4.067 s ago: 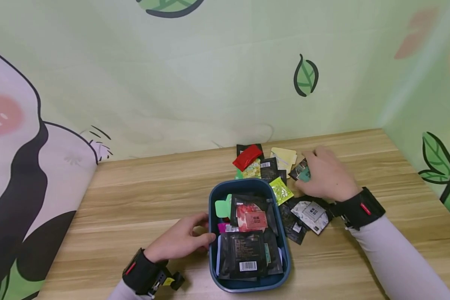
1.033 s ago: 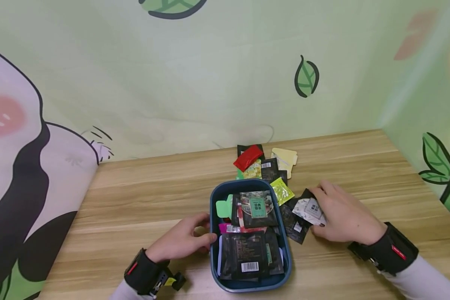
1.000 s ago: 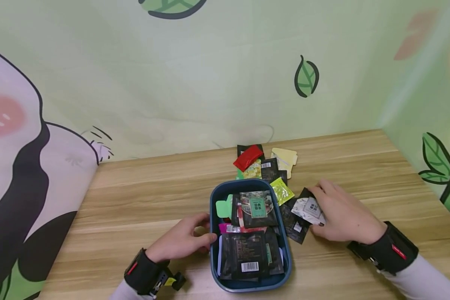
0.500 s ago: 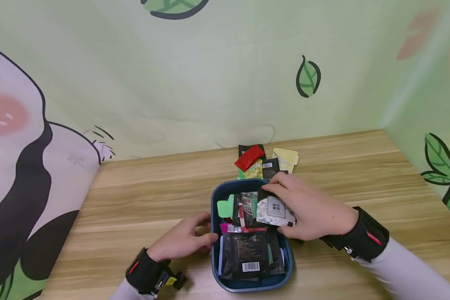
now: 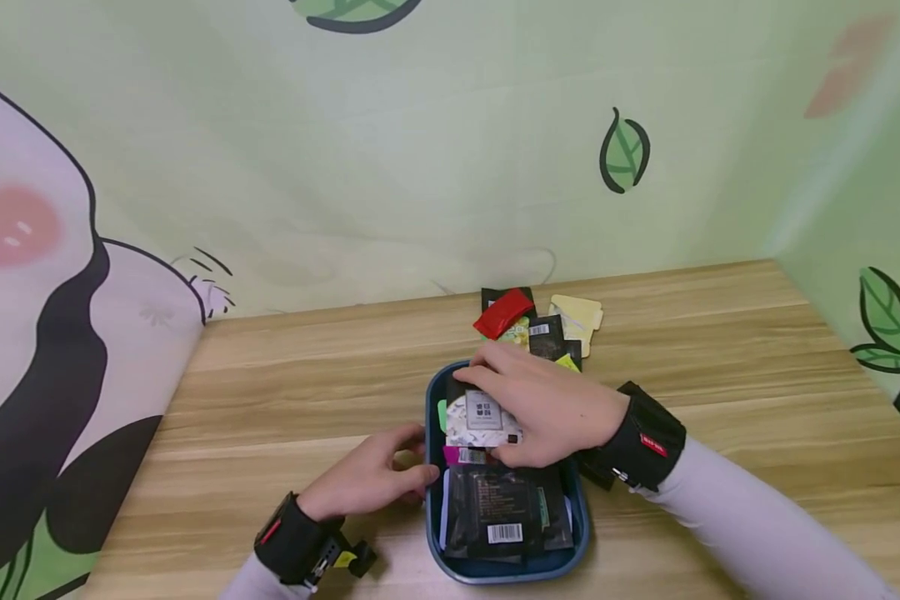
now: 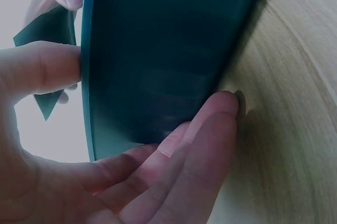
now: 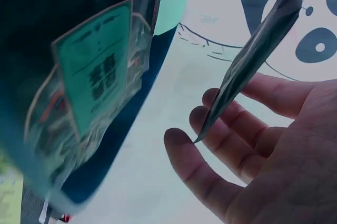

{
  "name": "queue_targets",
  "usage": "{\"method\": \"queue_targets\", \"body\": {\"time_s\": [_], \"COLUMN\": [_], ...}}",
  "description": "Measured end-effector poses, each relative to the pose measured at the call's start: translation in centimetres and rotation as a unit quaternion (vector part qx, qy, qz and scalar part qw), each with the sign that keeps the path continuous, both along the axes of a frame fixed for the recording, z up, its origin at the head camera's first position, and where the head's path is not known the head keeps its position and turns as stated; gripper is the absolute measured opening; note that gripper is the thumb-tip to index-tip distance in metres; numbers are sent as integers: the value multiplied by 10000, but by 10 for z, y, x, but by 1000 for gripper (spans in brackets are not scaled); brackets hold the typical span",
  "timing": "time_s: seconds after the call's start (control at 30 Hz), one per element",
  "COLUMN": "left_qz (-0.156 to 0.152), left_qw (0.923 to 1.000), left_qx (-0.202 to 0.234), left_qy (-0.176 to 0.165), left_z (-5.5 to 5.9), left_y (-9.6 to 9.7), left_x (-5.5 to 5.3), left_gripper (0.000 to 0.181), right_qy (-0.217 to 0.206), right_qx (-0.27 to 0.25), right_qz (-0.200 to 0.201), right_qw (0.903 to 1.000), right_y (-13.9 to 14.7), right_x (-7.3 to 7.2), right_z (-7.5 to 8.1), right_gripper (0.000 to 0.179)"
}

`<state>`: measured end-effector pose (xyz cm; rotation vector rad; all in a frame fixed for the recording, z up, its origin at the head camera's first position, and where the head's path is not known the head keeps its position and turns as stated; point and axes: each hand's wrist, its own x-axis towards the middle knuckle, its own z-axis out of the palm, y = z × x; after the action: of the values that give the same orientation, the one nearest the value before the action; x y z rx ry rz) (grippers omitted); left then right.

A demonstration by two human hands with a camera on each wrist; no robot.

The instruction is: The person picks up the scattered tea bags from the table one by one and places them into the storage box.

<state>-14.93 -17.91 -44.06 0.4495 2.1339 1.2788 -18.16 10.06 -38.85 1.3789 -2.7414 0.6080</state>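
While holding the black-and-white sachet [image 5: 480,423] over the far half of the blue bin [image 5: 512,577], clamps it between fingers and thumb of the right hand [image 5: 558,412], with fingers along the far edge and thumb at the near one. Turns, by judgement, on one relation: down from those fingers to the green-labelled sachet [image 7: 97,66] inside the bin, seen apart in the right wrist view with pale backdrop [image 7: 184,108] between. Reaches in from the right, nearer to the held sachet than with the left hand [image 5: 367,475]. Cannot tell that sachet's long axis past the covering hand; shows print in the head view and only a thin edge in the right wrist view.

Pinches the bin's left wall with the left hand, with thumb at the rim and fingers together against the outside, low near the surface [image 5: 285,383]. Points the bin's long axis from near to far, with black sachets [image 5: 495,508] filling the near half and a magenta packet [image 5: 451,455] showing beyond them. Has a red packet [image 5: 504,312] and a pale yellow packet [image 5: 579,315] lying past the far end.
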Motion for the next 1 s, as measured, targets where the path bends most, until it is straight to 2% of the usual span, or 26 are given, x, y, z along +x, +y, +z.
{"method": "queue_targets", "body": {"time_s": [0.17, 0.33, 0.57, 1.0], "left_qz": [-10, -30, 43, 75], "left_qw": [10000, 9999, 9999, 9999], "left_qx": [53, 41, -1, -82], "left_qy": [8, 104, 106, 120], "left_z": [0, -1, -2, -5], "left_y": [1, 1, 0, 0], "left_x": [1, 1, 0, 0], "left_gripper": [56, 55, 57, 57], "right_qy": [-169, -409, -478, -781], "right_qx": [115, 263, 161, 63], "right_qz": [128, 58, -250, -1095], "right_qw": [9997, 9988, 9984, 9909], "right_y": [-7, -3, 13, 81], "right_x": [-3, 0, 4, 12], "right_z": [-2, -6, -8, -27], "right_gripper": [103, 120, 120, 118]}}
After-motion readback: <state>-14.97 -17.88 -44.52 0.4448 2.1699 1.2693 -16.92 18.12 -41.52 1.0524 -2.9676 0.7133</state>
